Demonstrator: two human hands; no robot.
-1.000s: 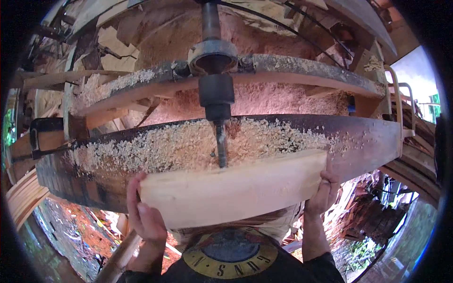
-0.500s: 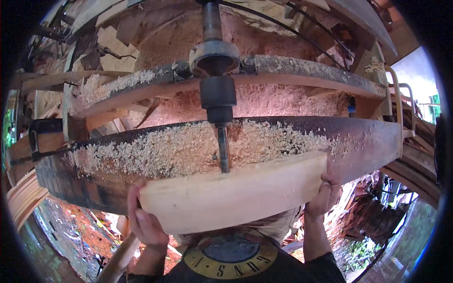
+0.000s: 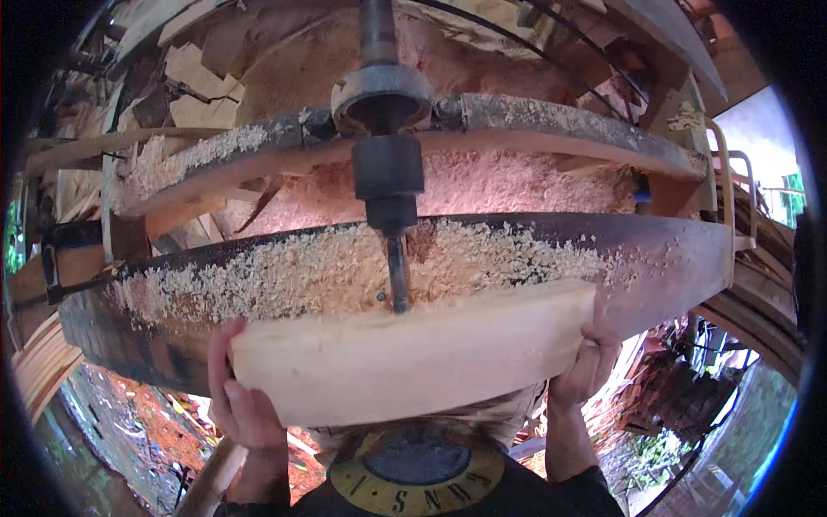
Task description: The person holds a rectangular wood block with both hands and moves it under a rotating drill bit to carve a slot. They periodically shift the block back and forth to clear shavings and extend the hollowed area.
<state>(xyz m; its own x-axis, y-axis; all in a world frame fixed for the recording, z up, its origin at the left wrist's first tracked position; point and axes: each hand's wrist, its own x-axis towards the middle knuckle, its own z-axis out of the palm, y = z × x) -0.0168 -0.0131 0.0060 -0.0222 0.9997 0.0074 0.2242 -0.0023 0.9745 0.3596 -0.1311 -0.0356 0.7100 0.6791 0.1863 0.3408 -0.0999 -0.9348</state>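
A thick pale wooden board [image 3: 413,366] is held between my two hands, its broad face towards me. My left hand [image 3: 243,403] grips the left end, and my right hand [image 3: 587,369] has the right end, fingers curled round the edge. Beyond the board, a drill bit [image 3: 397,274] in a dark chuck [image 3: 388,168] reaches down to the board's far long edge. Whether its tip is inside the wood or just behind it, I cannot tell.
Wood shavings [image 3: 284,276] cover much of the dark worktable [image 3: 680,258]. A chip-dusted wooden rail [image 3: 568,129] crosses behind the chuck. At the left stands a dark clamp [image 3: 56,258]; a bent metal bar [image 3: 722,181] is at the right. Scraps litter the ground [image 3: 146,422].
The board and my left hand appear slightly further left. The drill and background also shift a little left in the picture, so the view has moved somewhat. Both hands keep their hold.
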